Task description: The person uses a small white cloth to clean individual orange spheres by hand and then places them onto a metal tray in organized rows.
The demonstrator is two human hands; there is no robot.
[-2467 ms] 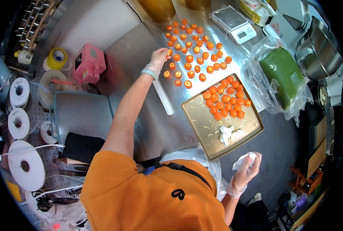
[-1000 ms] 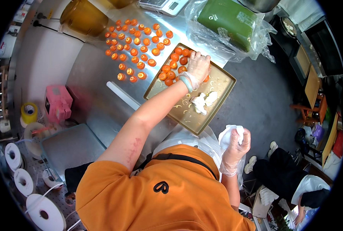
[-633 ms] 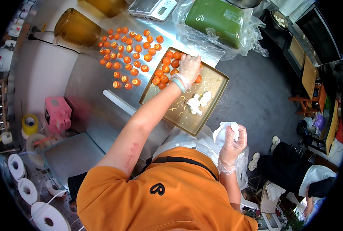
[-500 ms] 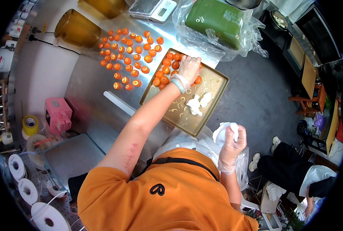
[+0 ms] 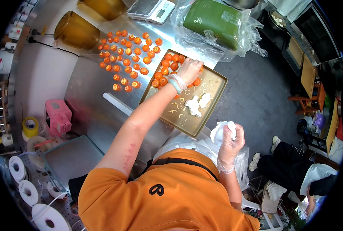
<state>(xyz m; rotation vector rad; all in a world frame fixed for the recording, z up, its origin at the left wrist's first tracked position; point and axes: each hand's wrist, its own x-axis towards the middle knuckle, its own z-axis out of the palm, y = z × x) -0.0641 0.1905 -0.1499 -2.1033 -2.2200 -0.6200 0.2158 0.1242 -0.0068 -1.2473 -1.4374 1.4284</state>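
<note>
My left hand (image 5: 189, 72), in a clear plastic glove, reaches into a shallow gold-brown tray (image 5: 194, 131). Its fingers curl down among small round orange fruits (image 5: 165, 71) at the tray's far left side; what they grip is hidden beneath the hand. Thin pale ring-shaped scraps (image 5: 172, 111) and crumpled white tissues (image 5: 194, 106) lie in the tray. Near my body on the right, my gloved right hand (image 5: 232, 144) is closed on a white tissue (image 5: 218, 133), apart from the tray.
Left of the tray, several orange fruits (image 5: 135, 84) with pale cut tops stand on the metal table (image 5: 86, 73). Behind are amber containers (image 5: 77, 30), a kitchen scale (image 5: 151, 10) and a green package (image 5: 212, 23) in clear plastic. A white strip (image 5: 117, 104) lies nearby. Another person (image 5: 291, 165) is at lower right.
My left hand has shifted very slightly to the right and down over the fruits. My right hand still holds the tissue, almost unmoved.
</note>
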